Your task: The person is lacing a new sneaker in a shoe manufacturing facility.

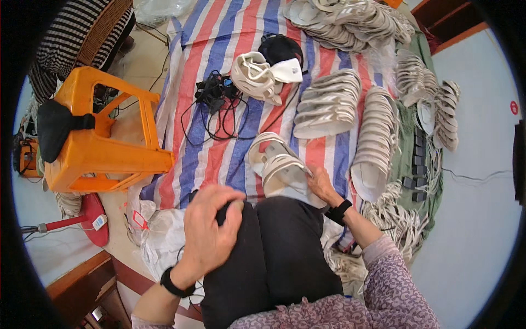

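Just beyond my knees, my right hand [322, 185] grips the right edge of a white shoe upper [282, 171], a curved piece with bands and openings. It tilts up in front of my lap, and part of its lower edge lies against my black trousers. What my right fingertips do behind the edge is hidden. Over my left knee hovers my left hand [211, 227], with bent fingers and the thumb apart from them; nothing shows in it. Nearby on the striped sheet [213, 159] lie another loose white upper [256, 77] and a nested stack of uppers [329, 104].
A second stack [375, 145] runs along the right, with a bigger heap [350, 24] at the far end. Tangled black cables [219, 96] and a black cap [280, 49] lie beyond my lap. An orange stool [104, 137] stands left. White straps [394, 222] lie at the right.
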### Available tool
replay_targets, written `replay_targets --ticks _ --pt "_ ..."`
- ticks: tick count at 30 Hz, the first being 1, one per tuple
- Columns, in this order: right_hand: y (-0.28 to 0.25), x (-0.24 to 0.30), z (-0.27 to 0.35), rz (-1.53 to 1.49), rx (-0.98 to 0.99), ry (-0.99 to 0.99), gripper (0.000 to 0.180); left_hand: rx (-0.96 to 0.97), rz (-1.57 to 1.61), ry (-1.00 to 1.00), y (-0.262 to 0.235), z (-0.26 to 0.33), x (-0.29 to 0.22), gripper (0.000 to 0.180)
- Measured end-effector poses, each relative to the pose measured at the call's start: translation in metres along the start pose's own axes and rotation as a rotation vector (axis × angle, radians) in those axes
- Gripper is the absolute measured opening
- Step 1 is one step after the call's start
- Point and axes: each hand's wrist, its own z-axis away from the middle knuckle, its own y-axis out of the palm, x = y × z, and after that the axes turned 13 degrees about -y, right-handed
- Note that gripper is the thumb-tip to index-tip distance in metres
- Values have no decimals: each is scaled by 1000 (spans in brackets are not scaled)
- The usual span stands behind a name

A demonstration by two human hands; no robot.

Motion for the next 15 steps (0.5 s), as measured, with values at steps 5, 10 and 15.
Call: replay_targets --ticks 5,10,15 --pt "-77 63 45 295 -124 -56 30 -40 -26 31 2 7 -1 16" --pt "-156 186 101 597 -357 -306 45 -167 30 85 3 20 6 19" --pt "-148 296 188 1034 -482 -493 45 -387 -40 478 -18 34 -54 23"
